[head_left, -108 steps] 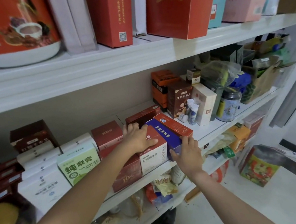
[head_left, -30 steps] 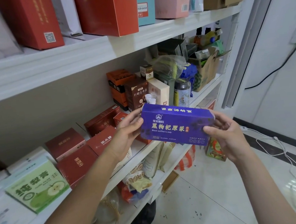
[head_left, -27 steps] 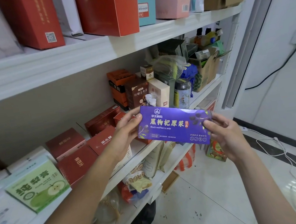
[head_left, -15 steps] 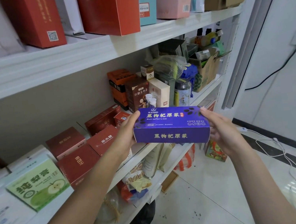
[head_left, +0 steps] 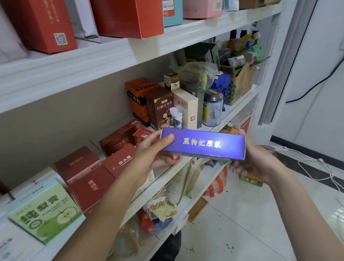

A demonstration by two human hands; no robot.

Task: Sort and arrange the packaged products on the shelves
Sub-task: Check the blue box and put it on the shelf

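A long purple box (head_left: 204, 143) with gold lettering hangs in front of the middle shelf (head_left: 168, 171), held lengthwise between both hands. My left hand (head_left: 150, 153) grips its left end, thumb on top. My right hand (head_left: 251, 163) cups the right end from below and behind. Its narrow lettered side faces me. On the shelf behind lie several dark red boxes (head_left: 90, 187) and a green apple-print box (head_left: 45, 214).
Upright tea boxes (head_left: 161, 107), a jar (head_left: 212, 108) and bags crowd the middle shelf's right part. Tall red and pink cartons (head_left: 126, 7) stand on the top shelf. Snack bags (head_left: 163, 210) fill the lower shelf. A white cable (head_left: 319, 166) runs across the tiled floor at right.
The purple box came off the shelf into both hands and has been turned over, from its broad printed face to its narrow side.
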